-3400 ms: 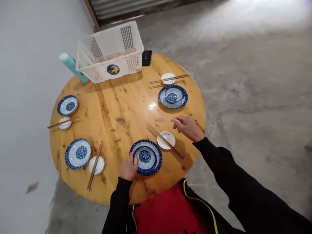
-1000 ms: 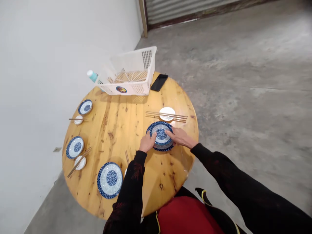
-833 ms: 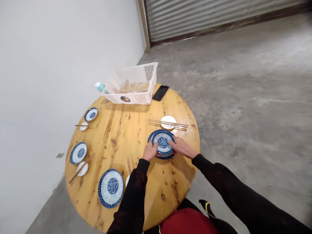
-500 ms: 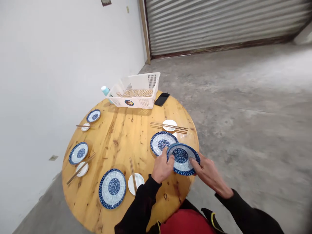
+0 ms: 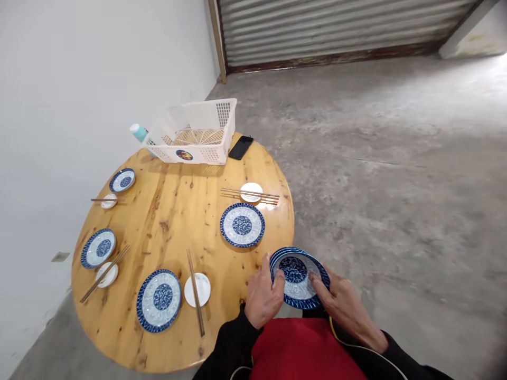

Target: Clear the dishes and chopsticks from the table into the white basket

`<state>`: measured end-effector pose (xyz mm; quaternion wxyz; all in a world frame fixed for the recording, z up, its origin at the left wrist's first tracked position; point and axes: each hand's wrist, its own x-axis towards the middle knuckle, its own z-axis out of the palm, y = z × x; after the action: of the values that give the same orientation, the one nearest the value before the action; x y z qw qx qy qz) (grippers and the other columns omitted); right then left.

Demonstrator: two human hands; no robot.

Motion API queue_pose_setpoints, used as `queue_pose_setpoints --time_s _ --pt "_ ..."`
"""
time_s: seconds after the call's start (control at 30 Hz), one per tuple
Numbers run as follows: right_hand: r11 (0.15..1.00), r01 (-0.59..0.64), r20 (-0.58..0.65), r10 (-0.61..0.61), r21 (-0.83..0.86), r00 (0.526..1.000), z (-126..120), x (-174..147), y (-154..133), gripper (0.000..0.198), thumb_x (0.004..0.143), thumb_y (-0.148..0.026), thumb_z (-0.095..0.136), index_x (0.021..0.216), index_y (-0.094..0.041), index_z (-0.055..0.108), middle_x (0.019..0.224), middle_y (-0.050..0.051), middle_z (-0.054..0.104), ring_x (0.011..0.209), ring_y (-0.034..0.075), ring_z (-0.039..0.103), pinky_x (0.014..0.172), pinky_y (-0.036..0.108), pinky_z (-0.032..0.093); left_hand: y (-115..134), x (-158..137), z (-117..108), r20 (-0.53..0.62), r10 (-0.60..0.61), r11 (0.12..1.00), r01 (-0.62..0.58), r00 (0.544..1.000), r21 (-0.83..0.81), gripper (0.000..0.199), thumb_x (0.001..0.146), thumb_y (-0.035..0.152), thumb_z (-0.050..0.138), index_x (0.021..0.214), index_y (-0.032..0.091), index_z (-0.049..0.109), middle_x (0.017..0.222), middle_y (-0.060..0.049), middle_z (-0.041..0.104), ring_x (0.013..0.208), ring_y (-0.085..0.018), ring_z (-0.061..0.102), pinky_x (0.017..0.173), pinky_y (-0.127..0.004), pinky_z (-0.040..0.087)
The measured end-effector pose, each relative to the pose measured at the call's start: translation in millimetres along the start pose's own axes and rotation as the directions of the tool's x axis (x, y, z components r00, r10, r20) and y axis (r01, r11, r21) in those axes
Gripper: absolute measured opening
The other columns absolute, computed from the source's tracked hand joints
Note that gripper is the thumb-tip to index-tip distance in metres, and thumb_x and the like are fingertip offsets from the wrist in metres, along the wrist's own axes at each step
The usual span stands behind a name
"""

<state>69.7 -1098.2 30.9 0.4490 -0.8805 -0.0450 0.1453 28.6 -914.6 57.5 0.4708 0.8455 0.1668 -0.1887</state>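
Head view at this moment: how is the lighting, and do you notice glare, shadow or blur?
Head view: floor brightest at the far right edge; small glare on the wooden table beside the rightmost small dish; soft shadow before the white basket, whose left side pales against the wall; held bowls fairly sharp.

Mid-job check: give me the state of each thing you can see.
Bowls, nested, held up
Left hand, gripping the bowls, thumb inside
Right hand, gripping the bowls, thumb inside
Dishes, four, face up on the table
Saucers, four, each with chopsticks across it
Basket, upright, open-topped
Phone, lying flat, screen dark
Bottle, capped, partly hidden
Shutter, down
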Motion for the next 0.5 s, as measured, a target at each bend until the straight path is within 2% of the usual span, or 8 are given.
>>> queue_pose_setpoints --time_s 0.1,0.33,0.43,0.5 --pt "0.999 0.038 -0.010 -0.038 -0.016 0.999 -40 25 23 0.041 0.090 -0.052 0.042 0.096 -0.020 0.066 0.058 0.003 0.065 0.047 0.022 0.059 0.050 0.032 0.047 35 24 28 -0.031 0.016 1.000 -0.016 0.999 -0.009 0.065 0.101 0.041 0.038 0.157 0.009 0.044 0.156 -0.019 0.056 0.143 -0.034 0.055 0.121 -0.048 0.040" --pt "0.992 0.071 -0.010 -0.072 -0.109 0.997 -160 89 81 0.052 0.090 -0.051 0.040 0.109 -0.012 0.069 0.066 0.008 0.072 0.053 0.025 0.066 0.059 0.036 0.051 133 87 108 -0.051 0.042 0.998 -0.044 0.998 -0.048 0.063 0.100 0.041 0.040 0.155 0.011 0.043 0.154 -0.016 0.059 0.142 -0.031 0.057 0.121 -0.046 0.042" --pt "0.986 0.088 0.033 -0.084 -0.141 0.996 -200 117 97 0.054 0.089 -0.051 0.039 0.111 -0.013 0.069 0.066 0.008 0.072 0.053 0.026 0.066 0.057 0.036 0.049 166 109 130 -0.067 0.024 0.998 -0.028 0.997 -0.061 0.061 0.100 0.042 0.041 0.154 0.015 0.043 0.149 -0.014 0.064 0.138 -0.031 0.061 0.118 -0.046 0.045" --pt "0.983 0.108 0.061 -0.100 -0.147 0.993 -217 138 104 0.054 0.089 -0.052 0.039 0.110 -0.013 0.069 0.064 0.008 0.071 0.051 0.026 0.065 0.055 0.036 0.048 183 123 137 -0.087 0.007 0.998 -0.012 0.996 -0.063 0.061 0.099 0.043 0.042 0.153 0.015 0.044 0.143 -0.014 0.067 0.134 -0.031 0.063 0.116 -0.045 0.046"
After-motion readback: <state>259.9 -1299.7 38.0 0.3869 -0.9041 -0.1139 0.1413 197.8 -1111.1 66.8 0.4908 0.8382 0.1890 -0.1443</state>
